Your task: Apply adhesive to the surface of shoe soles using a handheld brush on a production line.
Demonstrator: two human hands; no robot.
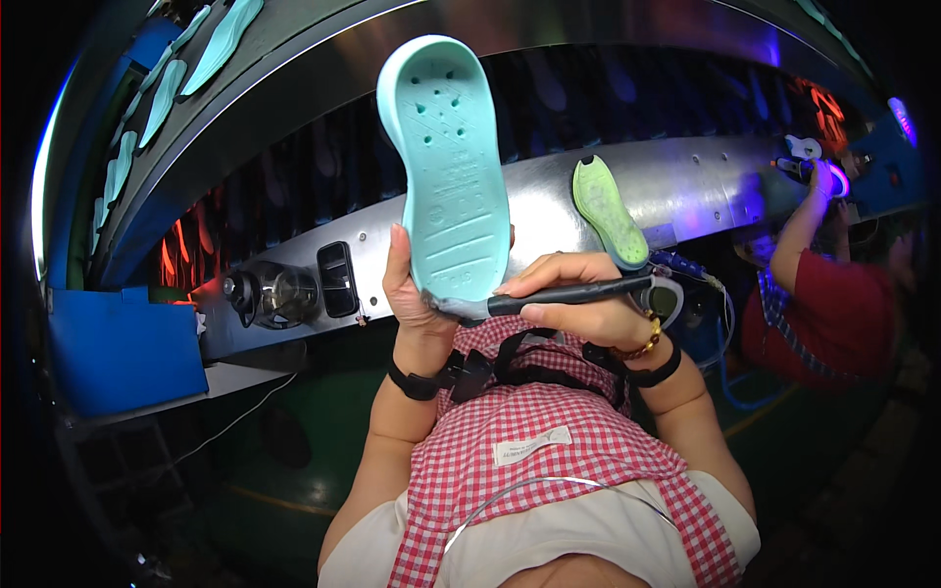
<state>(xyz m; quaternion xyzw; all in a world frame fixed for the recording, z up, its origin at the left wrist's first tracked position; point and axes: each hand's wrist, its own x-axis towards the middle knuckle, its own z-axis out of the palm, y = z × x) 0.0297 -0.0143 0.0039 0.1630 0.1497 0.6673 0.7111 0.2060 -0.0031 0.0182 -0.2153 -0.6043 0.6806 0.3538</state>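
I have the mint-green shoe sole (451,167) upright in front of my chest, tread side toward me, toe end up. My left hand (417,294) is closed around its heel end, thumb up along the left edge, fingers wrapped behind. My right hand (578,299) is closed around a dark pen-shaped tool (569,294), held level, its tip at the heel of the sole, just right of my left thumb.

The heel edge where the tip sits looks dark and rough, while the rest of the rim, up both sides and round the toe, looks clean and smooth. I judge the work to be at the heel, and I cannot tell how much of the rim is already done; nothing here shows a finished pile.

Behind the sole runs a curved metal conveyor rail (686,186). A yellow-green sole (610,211) sits on it, right of mine. Further right, a person in a red shirt (814,314) reaches up to the rail. Up left of my sole, more pale soles (221,44) hang in a row.
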